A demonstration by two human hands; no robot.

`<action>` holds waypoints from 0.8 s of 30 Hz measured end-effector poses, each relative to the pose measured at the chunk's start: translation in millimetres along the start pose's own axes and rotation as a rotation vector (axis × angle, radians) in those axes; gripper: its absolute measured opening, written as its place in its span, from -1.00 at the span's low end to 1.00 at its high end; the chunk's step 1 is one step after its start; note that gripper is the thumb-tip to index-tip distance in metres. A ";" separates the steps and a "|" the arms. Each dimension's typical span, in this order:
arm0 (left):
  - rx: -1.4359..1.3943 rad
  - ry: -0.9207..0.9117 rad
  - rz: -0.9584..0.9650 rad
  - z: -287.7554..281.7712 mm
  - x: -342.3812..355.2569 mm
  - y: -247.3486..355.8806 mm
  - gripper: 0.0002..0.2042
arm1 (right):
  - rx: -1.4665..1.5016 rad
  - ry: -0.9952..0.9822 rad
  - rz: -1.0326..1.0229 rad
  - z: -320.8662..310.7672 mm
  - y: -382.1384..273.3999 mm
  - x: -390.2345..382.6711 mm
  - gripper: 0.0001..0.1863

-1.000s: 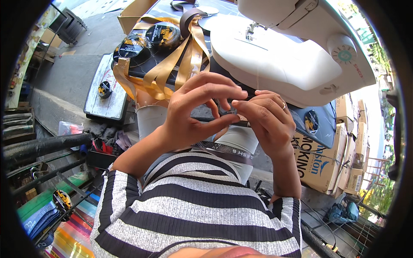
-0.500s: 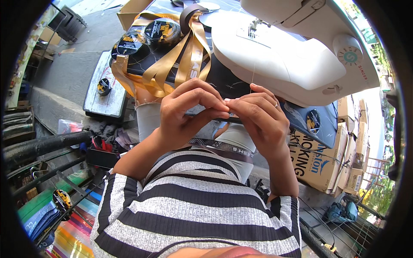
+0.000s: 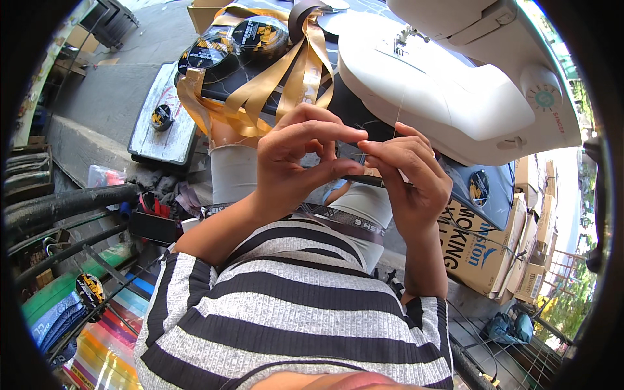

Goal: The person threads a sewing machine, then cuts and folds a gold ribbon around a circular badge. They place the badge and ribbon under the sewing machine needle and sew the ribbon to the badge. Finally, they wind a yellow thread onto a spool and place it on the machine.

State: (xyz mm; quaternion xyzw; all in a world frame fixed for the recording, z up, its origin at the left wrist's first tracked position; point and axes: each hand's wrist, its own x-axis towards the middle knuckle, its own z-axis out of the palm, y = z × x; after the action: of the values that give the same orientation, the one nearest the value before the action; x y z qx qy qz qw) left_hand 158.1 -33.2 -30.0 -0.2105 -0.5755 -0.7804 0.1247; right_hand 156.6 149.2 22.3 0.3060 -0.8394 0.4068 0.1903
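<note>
Thread (image 3: 400, 107) runs down past the white sewing machine (image 3: 442, 104) to my right hand (image 3: 416, 175). At the worktop's (image 3: 349, 104) left edge sit two rolls (image 3: 260, 37); gold ribbons (image 3: 300, 81) lie beside them and hang over the near edge. My left hand (image 3: 292, 156) curls, thumb and forefinger parted, forefinger at the right hand's fingertips; I cannot tell whether it grips anything. My right fingers bend inward, their hold unclear. Beyond, a black disc (image 3: 479, 187) lies near the worktop's near right corner.
</note>
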 end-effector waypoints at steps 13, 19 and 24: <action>0.095 -0.039 0.146 2.8 1.7 6.3 -0.88 | 0.336 0.270 0.113 -12.3 25.1 7.9 -0.74; 0.055 -0.154 0.067 2.6 -7.3 7.3 -0.87 | 1.008 0.402 0.467 -34.7 87.8 61.9 -0.53; 0.106 -0.173 0.087 -2.0 -10.3 11.5 -0.87 | 0.440 0.148 0.434 -36.2 93.1 79.5 -0.52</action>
State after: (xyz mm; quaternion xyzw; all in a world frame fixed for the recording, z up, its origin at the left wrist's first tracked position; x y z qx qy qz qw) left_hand 171.9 -39.2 -25.6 -0.2948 -0.6147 -0.7218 0.1191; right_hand 38.1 194.4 36.3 0.1231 -0.7608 0.6310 0.0890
